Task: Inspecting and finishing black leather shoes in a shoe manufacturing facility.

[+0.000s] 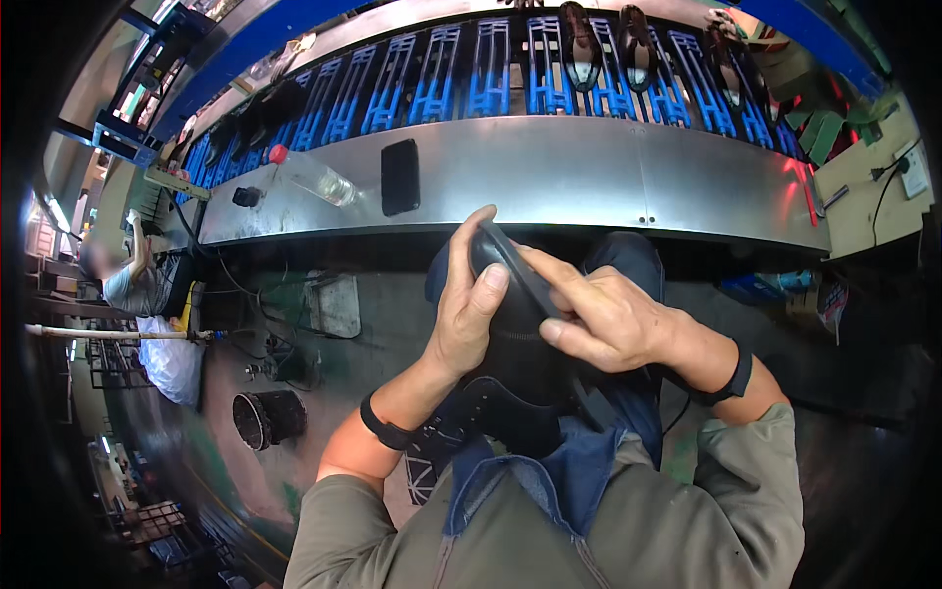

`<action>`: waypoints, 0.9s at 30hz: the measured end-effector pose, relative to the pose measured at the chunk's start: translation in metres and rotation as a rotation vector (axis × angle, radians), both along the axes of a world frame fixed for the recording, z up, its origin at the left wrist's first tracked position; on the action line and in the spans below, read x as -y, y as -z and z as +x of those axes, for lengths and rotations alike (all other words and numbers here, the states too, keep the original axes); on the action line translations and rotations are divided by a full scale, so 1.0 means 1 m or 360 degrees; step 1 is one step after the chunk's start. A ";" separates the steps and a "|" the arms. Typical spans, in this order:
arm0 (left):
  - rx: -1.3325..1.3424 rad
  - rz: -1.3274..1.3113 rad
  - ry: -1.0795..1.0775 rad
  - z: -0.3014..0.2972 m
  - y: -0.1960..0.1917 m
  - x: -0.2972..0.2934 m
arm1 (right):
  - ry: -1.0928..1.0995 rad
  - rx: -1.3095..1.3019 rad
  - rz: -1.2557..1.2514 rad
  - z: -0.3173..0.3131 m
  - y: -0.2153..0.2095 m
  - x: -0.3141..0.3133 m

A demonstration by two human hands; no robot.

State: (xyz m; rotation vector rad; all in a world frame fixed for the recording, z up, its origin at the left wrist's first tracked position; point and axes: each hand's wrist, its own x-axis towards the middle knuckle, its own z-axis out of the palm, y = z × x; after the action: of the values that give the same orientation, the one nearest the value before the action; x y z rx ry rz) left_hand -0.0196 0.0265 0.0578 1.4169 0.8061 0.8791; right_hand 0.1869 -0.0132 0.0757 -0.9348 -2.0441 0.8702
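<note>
A black shoe is held tilted above my lap, its toe pointing up and its opening toward my body. My left hand wraps round the toe end, thumb on the upper and fingers behind. My right hand grips the edge of the dark sole, index finger stretched along it and thumb bent against it. The other right fingers are curled, and their tips are partly hidden. Both wrists wear black bands.
Ahead runs a metal bench ledge with a black phone and a clear bottle. Beyond it, a conveyor of blue racks carries several dark shoes. A black bucket stands at left; farther off, another person sits.
</note>
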 end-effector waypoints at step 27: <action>0.0515 -0.1619 0.0017 0.007 0.077 -0.033 | 0.0070 0.0223 0.1024 -0.014 0.067 0.056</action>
State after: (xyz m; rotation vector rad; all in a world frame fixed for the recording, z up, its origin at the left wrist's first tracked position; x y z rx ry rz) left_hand -0.0122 0.0599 -0.0187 0.3731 0.8107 0.5211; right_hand 0.1729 -0.0691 0.0091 -0.6816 -2.2016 0.0912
